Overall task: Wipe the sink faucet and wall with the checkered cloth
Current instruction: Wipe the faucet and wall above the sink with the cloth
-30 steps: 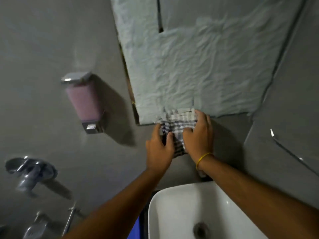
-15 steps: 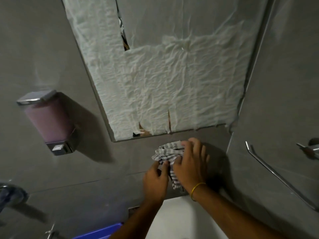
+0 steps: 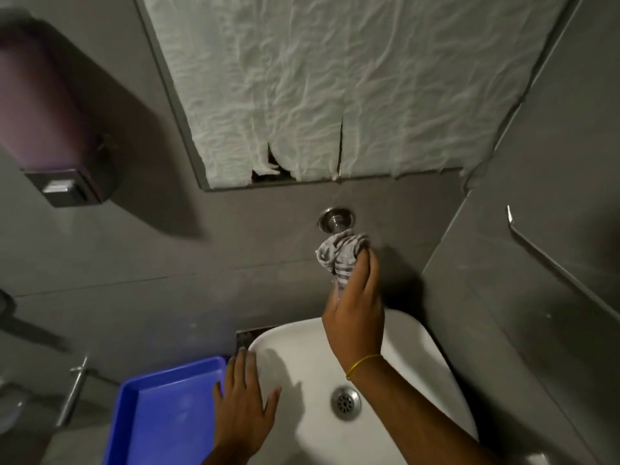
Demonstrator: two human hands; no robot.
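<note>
Gripping the bunched checkered cloth [image 3: 341,252], our right hand [image 3: 356,317] pressed it around the faucet [image 3: 336,222] where it met the grey wall [image 3: 255,250], directly above the white sink [image 3: 419,344]. Our left hand [image 3: 244,406] lay open, fingers spread, on the sink's left rim, beside a blue tray [image 3: 167,417].

No readable text, label or number anywhere (the soap dispenser [image 3: 43,112] included).

tray [image 3: 167,407] left of sink [image 3: 416,350]
</note>
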